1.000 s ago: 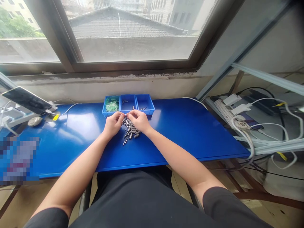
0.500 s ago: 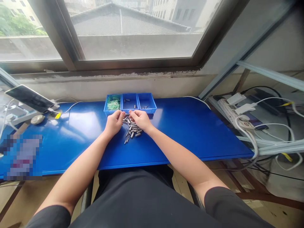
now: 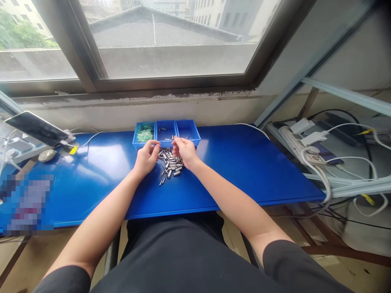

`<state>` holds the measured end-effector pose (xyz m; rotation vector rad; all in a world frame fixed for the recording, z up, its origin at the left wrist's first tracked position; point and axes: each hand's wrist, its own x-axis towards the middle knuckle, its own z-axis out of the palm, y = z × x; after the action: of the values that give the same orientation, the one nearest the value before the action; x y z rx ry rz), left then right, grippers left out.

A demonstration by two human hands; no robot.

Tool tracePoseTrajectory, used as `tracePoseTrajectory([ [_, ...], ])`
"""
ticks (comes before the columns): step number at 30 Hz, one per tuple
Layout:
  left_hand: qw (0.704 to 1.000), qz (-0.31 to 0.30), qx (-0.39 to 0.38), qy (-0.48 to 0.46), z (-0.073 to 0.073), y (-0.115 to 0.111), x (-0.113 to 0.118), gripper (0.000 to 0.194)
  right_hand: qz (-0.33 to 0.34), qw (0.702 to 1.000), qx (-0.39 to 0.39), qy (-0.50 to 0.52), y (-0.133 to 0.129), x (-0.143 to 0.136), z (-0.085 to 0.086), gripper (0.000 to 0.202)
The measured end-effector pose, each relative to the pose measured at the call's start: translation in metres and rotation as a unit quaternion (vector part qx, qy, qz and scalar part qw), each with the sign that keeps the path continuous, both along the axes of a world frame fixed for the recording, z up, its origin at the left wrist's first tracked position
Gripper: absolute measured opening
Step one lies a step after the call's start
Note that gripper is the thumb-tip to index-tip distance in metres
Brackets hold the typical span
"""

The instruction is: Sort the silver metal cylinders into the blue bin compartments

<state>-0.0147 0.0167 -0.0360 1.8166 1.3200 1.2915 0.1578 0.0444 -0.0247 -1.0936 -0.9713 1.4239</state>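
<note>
A pile of small metal cylinders and thin metal pins (image 3: 172, 166) lies on the blue table between my hands. My left hand (image 3: 147, 156) is closed in a pinch at the pile's left side; whatever sits between its fingertips is too small to make out. Just over the pile's right side, my right hand (image 3: 185, 152) pinches a thin metal pin (image 3: 168, 139) that points left. Behind both hands stand three joined blue bins: the left bin (image 3: 135, 139) holds green bags, the middle bin (image 3: 165, 123) a few cylinders, the right bin (image 3: 186, 124) some thin pins.
The blue table (image 3: 244, 171) runs below a window and its wall. A phone (image 3: 36, 128) on a stand and a computer mouse (image 3: 47, 155) are at the left. On the right, a power strip (image 3: 295, 142) with white cables rests by a metal frame (image 3: 281, 101).
My right hand has moved a little right, away from my left hand, and a thin pin now shows at its fingertips. My left hand stays nearly in place.
</note>
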Motion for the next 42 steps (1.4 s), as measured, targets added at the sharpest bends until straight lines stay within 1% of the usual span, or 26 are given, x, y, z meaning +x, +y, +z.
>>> tracePoseTrajectory([
  [3, 1.0, 0.009, 0.0, 0.01, -0.002, 0.001, -0.001, 0.023, -0.051, 0.997, -0.047, 0.028, 0.002, 0.004, 0.006, 0.038],
  [6, 1.0, 0.009, -0.003, 0.018, -0.003, 0.001, -0.001, 0.024, -0.084, 0.992, -0.077, 0.046, 0.004, 0.007, 0.01, 0.034],
  [11, 1.0, 0.008, -0.011, 0.027, 0.0, 0.0, 0.002, 0.024, -0.097, 0.989, -0.09, 0.065, 0.002, 0.009, 0.015, 0.029],
  [15, 0.999, 0.011, -0.011, 0.029, 0.002, -0.001, 0.002, 0.024, -0.098, 0.989, -0.091, 0.057, 0.0, 0.01, 0.018, 0.025],
  [22, 0.999, 0.008, -0.015, 0.037, 0.0, 0.0, 0.001, 0.025, -0.091, 0.993, -0.079, 0.01, 0.002, 0.009, 0.014, 0.022],
  [24, 0.999, 0.013, -0.013, 0.046, 0.0, 0.0, 0.001, 0.025, -0.079, 0.994, -0.059, -0.052, 0.002, 0.01, 0.012, 0.024],
  [25, 0.998, 0.018, -0.012, 0.053, 0.0, 0.001, 0.0, 0.025, -0.067, 0.991, -0.035, -0.107, 0.001, 0.011, 0.012, 0.024],
  [26, 0.998, 0.025, -0.01, 0.062, 0.0, 0.001, 0.0, 0.024, -0.051, 0.983, -0.005, -0.174, 0.001, 0.013, 0.011, 0.023],
  [27, 0.997, 0.033, -0.008, 0.072, 0.0, 0.001, 0.0, 0.023, -0.029, 0.966, 0.038, -0.254, 0.0, 0.014, 0.01, 0.02],
  [28, 0.996, 0.04, -0.006, 0.081, 0.0, 0.001, -0.001, 0.022, -0.001, 0.939, 0.083, -0.334, -0.001, 0.016, 0.01, 0.016],
  [29, 0.995, 0.044, -0.004, 0.089, 0.0, 0.002, -0.001, 0.021, 0.028, 0.909, 0.111, -0.402, -0.002, 0.018, 0.011, 0.011],
  [30, 0.995, 0.047, -0.003, 0.093, 0.0, 0.002, -0.001, 0.02, 0.051, 0.881, 0.126, -0.454, -0.003, 0.02, 0.012, 0.009],
  [31, 0.994, 0.047, -0.003, 0.094, 0.0, 0.002, -0.001, 0.02, 0.06, 0.859, 0.129, -0.492, -0.004, 0.022, 0.013, 0.013],
  [32, 0.995, 0.047, -0.003, 0.092, 0.001, 0.001, -0.001, 0.02, 0.067, 0.844, 0.128, -0.516, -0.005, 0.023, 0.015, 0.019],
  [34, 0.995, 0.043, -0.005, 0.088, 0.001, 0.001, -0.001, 0.02, 0.076, 0.828, 0.113, -0.545, -0.005, 0.026, 0.019, 0.025],
  [37, 0.996, 0.036, -0.009, 0.086, 0.001, 0.001, -0.001, 0.022, 0.11, 0.816, 0.093, -0.56, -0.006, 0.027, 0.023, 0.027],
  [39, 0.996, 0.033, -0.011, 0.086, 0.001, 0.001, -0.001, 0.022, 0.126, 0.807, 0.088, -0.57, -0.006, 0.026, 0.023, 0.028],
  [42, 0.995, 0.032, -0.011, 0.089, 0.0, 0.001, -0.001, 0.022, 0.128, 0.793, 0.092, -0.589, -0.007, 0.024, 0.022, 0.027],
])
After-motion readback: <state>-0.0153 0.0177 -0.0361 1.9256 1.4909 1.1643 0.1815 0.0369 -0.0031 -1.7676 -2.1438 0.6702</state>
